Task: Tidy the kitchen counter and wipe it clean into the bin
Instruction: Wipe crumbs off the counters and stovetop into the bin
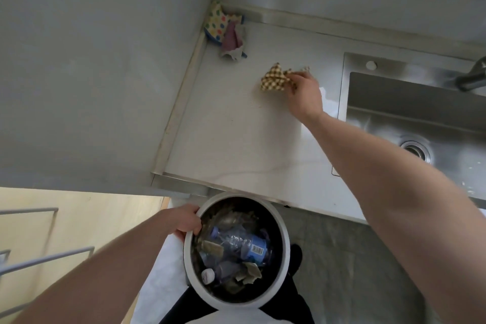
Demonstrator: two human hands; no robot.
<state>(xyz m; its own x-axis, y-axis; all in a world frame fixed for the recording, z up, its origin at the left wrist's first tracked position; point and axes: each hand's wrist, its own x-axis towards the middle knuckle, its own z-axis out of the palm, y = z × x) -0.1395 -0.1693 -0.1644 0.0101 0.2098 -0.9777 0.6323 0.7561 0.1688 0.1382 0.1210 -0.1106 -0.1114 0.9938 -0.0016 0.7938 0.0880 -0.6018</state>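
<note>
The fingers (290, 81) of the right hand (305, 92) pinch the checkered cloth (273, 79) on the surface (236, 126), far from the bin (285, 244). The left hand (184, 221) grips the bin rim near the surface edge. If the bin sits too low or tilts, swept crumbs may fall on the floor.

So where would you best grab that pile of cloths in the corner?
From the open front, pinching the raised pink fold on top of the pile of cloths. Walls close it in behind and on the left, and the crumpled top gives fingers something to catch.
</note>
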